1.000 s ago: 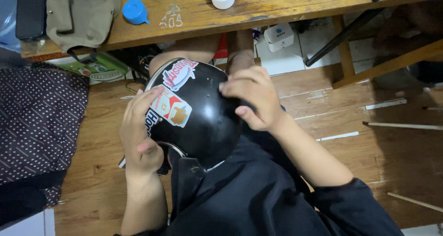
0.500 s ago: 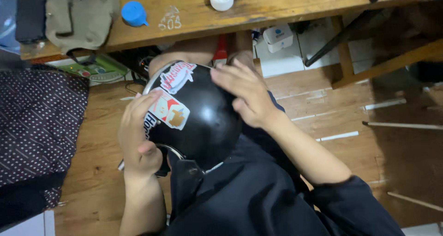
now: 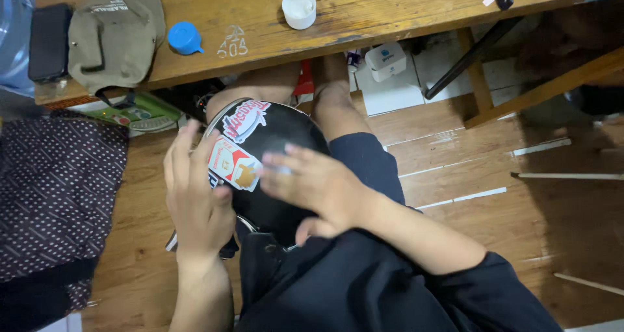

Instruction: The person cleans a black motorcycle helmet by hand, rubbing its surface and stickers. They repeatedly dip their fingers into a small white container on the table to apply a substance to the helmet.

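A black helmet with stickers rested on the person's lap, its crown facing up and its long axis running toward the tabletop. The left hand cupped its side, fingers spread flat against the shell. The right hand lay open across the top, blurred, gripping nothing. A white lidded tub stood on the tabletop, contents unseen. The helmet's lower rim was hidden behind dark clothing.
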